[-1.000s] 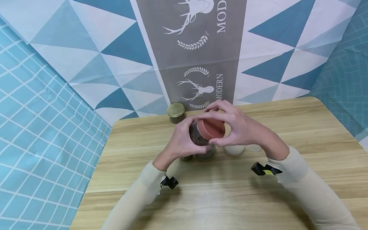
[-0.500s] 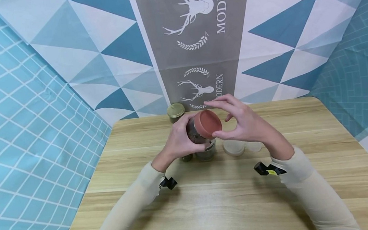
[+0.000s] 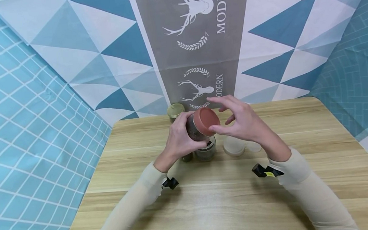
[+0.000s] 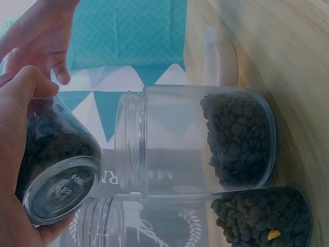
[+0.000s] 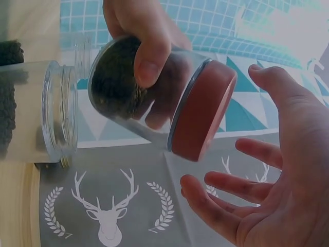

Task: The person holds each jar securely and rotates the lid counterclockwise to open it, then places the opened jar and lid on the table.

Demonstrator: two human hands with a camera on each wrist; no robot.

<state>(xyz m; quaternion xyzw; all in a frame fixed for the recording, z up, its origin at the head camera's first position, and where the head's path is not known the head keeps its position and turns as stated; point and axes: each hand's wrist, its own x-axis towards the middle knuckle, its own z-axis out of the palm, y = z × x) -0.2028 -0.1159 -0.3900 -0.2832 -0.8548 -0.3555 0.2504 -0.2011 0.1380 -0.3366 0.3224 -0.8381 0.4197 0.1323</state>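
My left hand (image 3: 178,137) grips a glass jar (image 5: 154,98) partly filled with dark bean-like pieces, holding it tilted above the table. A reddish-brown lid (image 3: 208,120) sits on its mouth and faces my right hand (image 3: 244,121). In the right wrist view the right hand's spread fingers stand apart from the lid. Below the held jar stands a lidless glass jar (image 4: 169,139) with similar dark pieces at its base. Beside it in the left wrist view is another lidless jar (image 4: 164,221), holding dark pieces and a single yellow one.
A jar with a gold lid (image 3: 176,110) stands at the table's back edge, partly behind the left hand. Two pale round lids (image 3: 233,147) lie on the wooden table (image 3: 212,203), right of the standing jars. Patterned cloth (image 3: 197,59) hangs behind the table.
My right hand was around the lid and has come off it, its fingers spreading. The held jar has shifted slightly left, uncovering more of the standing jar.
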